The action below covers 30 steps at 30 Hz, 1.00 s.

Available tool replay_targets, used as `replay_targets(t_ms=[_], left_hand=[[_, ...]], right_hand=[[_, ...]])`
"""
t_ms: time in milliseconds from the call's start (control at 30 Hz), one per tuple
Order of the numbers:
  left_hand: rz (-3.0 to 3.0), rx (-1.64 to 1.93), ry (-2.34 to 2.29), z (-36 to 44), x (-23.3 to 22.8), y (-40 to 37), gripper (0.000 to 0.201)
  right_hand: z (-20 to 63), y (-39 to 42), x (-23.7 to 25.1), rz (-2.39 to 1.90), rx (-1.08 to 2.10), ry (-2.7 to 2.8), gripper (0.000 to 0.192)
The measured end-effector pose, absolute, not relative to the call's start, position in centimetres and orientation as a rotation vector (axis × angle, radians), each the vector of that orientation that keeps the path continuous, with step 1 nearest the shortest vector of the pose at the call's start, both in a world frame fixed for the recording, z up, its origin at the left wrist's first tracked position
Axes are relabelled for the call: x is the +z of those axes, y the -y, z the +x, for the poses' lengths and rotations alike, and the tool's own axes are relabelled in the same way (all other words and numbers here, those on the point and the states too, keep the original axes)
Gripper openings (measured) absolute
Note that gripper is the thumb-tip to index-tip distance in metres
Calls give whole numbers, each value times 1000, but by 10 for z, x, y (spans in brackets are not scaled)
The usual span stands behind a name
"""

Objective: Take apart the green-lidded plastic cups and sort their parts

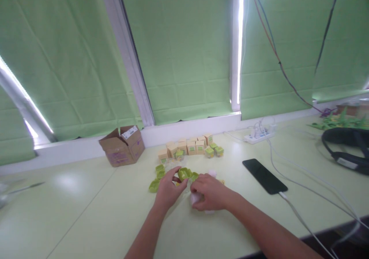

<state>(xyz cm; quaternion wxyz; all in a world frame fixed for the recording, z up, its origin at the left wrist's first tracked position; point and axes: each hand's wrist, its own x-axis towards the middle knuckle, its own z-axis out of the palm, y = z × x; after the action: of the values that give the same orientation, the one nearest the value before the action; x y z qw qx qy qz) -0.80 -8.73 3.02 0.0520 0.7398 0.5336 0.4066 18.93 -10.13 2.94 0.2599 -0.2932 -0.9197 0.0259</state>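
Green plastic shell [184,173] sits pinched in our left hand [167,190] mid-table; our right hand [209,195] closes on something white [196,198]; we should keep both steady, close together.

A single head-worn camera looked forward and down across the pale worktop [86,213] toward green window blinds [181,51], the wearer's forearms entering from the lower edge, close to the lens; no second view was recorded.

On the worktop [86,213], small boxes [187,146] stand behind the hands [187,191]. A carton [122,145] lies to their left, a phone [264,175] and power strip [259,136] to their right.
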Motion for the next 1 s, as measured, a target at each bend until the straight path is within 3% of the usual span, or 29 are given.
replay_targets(t_ms=[1000], left_hand=[[2433,1085,-1457,-1,33,97,46]], right_hand=[[203,93,36,-852,185,2167,15]])
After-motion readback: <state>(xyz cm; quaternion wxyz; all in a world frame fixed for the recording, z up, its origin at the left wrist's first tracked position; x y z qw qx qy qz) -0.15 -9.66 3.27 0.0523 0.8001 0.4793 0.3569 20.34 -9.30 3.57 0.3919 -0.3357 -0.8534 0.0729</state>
